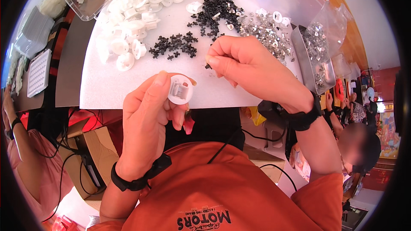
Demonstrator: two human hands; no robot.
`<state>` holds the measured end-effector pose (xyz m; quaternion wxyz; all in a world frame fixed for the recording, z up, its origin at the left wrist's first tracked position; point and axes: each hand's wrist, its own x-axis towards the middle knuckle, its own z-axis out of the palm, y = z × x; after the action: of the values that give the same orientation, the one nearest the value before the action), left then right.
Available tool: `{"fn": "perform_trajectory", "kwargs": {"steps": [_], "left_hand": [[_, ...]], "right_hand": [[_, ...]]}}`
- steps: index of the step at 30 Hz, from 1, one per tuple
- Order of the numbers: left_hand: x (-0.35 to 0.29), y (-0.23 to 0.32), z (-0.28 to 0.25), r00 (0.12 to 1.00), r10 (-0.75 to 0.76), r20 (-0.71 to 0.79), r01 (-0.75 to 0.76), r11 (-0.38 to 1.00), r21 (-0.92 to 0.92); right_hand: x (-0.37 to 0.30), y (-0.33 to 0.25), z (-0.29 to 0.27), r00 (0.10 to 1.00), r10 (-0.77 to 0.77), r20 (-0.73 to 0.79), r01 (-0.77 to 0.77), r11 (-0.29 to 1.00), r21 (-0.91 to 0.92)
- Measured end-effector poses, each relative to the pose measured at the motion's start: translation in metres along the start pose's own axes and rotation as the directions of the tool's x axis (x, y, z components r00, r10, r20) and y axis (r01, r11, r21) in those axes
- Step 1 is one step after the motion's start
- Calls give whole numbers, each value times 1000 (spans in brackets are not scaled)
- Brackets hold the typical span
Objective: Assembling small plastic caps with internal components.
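Observation:
Between the thumb and fingers of my left hand (147, 106) is a round white plastic housing (180, 90), its square recess turned up toward me. My right hand (244, 61) is closed in a pinch on a small black cross-shaped piece (207, 66), held just above the sheet and apart from the housing. Beyond my hands lie a heap of black cross-shaped pieces (173, 45) and a larger one (216, 12) farther back. White round housings (137, 6) are piled at the far left. Small shiny metal pieces (267, 34) are heaped behind my right hand.
A white foam sheet (115, 87) covers the table. At the right stands a metal tray (327, 76) with more metal pieces and a clear bag. A clear plastic bin (87, 14) is at the far left, near a white gridded tray (39, 73). Other people sit on both sides.

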<state>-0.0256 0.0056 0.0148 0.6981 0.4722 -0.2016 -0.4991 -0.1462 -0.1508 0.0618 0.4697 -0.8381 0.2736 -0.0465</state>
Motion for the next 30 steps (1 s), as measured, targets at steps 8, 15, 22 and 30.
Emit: {"fn": "perform_trajectory", "kwargs": {"steps": [8, 15, 22, 30], "left_hand": [[-2, -5, 7, 989, -138, 55, 142, 986, -82], [-2, -1, 14, 970, -231, 70, 240, 958, -159], [-1, 3, 13, 962, -265, 69, 274, 943, -191], [-2, 6, 12, 948, -302, 96, 316, 930, -190]], "right_hand": [[-16, -13, 6, 994, -97, 47, 87, 980, 177], [-24, -22, 15, 985, -169, 25, 169, 986, -5], [-19, -6, 25, 805, -587, -88, 545, 790, -282], [-18, -9, 28, 757, -653, -42, 601, 719, -350]]}}
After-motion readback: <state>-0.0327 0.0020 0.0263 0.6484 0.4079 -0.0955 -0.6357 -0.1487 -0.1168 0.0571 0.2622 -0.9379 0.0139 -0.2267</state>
